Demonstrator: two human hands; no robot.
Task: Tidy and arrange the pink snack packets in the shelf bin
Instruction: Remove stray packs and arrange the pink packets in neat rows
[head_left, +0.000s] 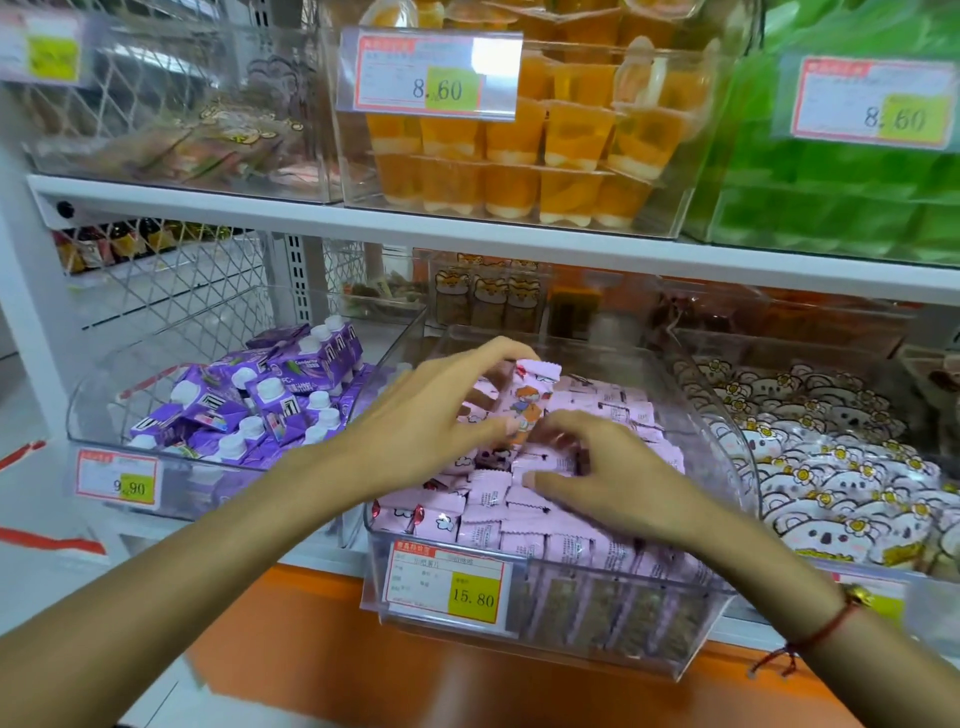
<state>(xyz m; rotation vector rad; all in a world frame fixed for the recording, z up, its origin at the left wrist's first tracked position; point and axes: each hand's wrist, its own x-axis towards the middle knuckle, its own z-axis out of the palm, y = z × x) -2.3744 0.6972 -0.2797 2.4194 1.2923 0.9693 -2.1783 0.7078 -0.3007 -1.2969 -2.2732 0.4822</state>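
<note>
Pink packets (597, 525) fill clear bin (597, 639) to rim, left fingers (498, 358) pinching one, right fingers (571, 431) pressing pile

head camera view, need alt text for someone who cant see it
A person's left hand pinches an upright pink packet above a clear bin full of pink packets, while the right hand rests on the pile. Purple cartons fill the bin to the left.

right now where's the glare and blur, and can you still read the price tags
Head view: glare whitens the top-middle price tag, though 8.60 still reads; the clear plastic bin of pink snack packets is sharp, its yellow tag reads 15.80; the upper-left bin and the frame's edges are blurred; the shelves bow from wide-angle distortion.
</note>
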